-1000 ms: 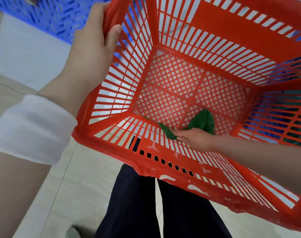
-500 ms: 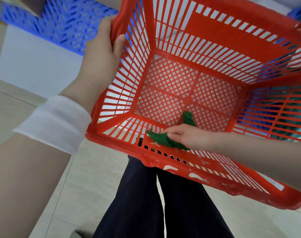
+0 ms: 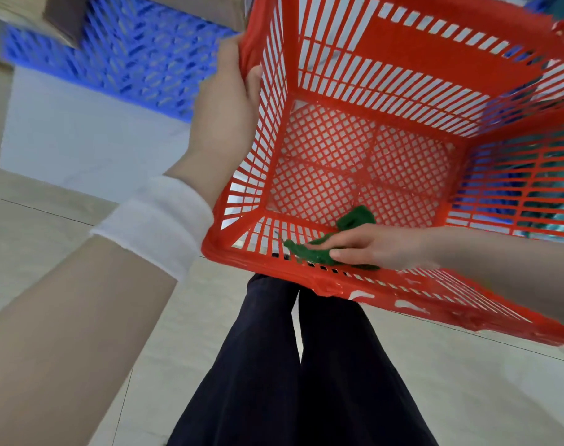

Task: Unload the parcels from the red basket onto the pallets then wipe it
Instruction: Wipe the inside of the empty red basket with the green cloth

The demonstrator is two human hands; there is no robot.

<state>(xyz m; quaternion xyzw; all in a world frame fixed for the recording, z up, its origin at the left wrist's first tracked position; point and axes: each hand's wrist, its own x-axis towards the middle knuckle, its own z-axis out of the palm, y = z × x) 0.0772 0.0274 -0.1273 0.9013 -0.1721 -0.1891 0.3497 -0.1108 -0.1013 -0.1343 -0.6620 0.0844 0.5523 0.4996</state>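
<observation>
The red basket (image 3: 399, 69) is held up in front of me, tilted so its open top faces me, with no parcels inside. My left hand (image 3: 224, 104) grips its left rim, a white band on that wrist. My right hand (image 3: 375, 246) reaches inside and presses a green cloth (image 3: 309, 251) against the near inner wall, close to the rim. Part of the cloth bunches up toward the mesh bottom.
A blue pallet (image 3: 119, 59) lies at the upper left on a white base, with a brown parcel (image 3: 49, 14) on its corner. More blue shows through the basket's right wall. Beige floor tiles (image 3: 467, 397) and dark trouser legs (image 3: 287, 365) are below.
My right hand has dragged the green cloth from the basket's bottom edge up the near wall toward the rim. The basket has shifted right and slightly lower in view.
</observation>
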